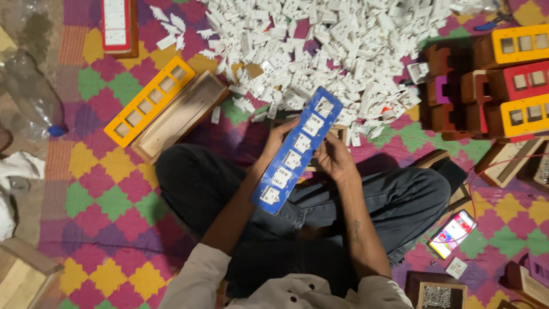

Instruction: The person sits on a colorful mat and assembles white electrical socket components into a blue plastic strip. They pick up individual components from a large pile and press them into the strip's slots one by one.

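Step in hand: both hands, left hand (275,142) and right hand (334,160), grip closed on the blue frame (297,150) (white modules seated); its top slot looks empty, so likely next is seating one more module

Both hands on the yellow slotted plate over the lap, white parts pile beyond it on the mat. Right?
Not quite: the head view shows the held plate is blue; the yellow plate lies untouched on the mat. Left hand and right hand hold it; the white parts pile lies beyond.
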